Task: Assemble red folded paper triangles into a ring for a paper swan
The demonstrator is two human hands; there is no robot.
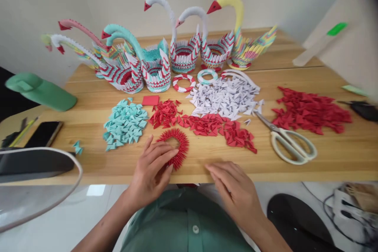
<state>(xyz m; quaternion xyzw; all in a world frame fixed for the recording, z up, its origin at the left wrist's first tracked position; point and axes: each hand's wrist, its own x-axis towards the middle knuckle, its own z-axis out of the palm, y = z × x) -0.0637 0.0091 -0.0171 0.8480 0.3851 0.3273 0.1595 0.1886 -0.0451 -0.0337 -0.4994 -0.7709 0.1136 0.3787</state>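
Note:
A ring of red folded-paper pieces [183, 141], its points fanning outward, lies near the table's front edge. My left hand [153, 165] reaches over its left side, with fingers on top and the thumb at the lower edge, gripping it and hiding part of it. To the right, my right hand [233, 185] rests at the table edge, apart from the ring. Its fingers are drawn together, and whatever may be between the fingertips is hidden. Just beyond the ring lie loose red paper triangles [203, 124], and to its left a pile of turquoise triangles [125, 124].
Several paper swans [184, 55] stand along the back. Before them lie white triangles [226, 94], a red-and-white ring [184, 83] and a turquoise-and-white ring [207, 76]. Scissors [292, 145] and more red triangles [310, 110] are right; a green bottle [44, 92] and phone [44, 134] left.

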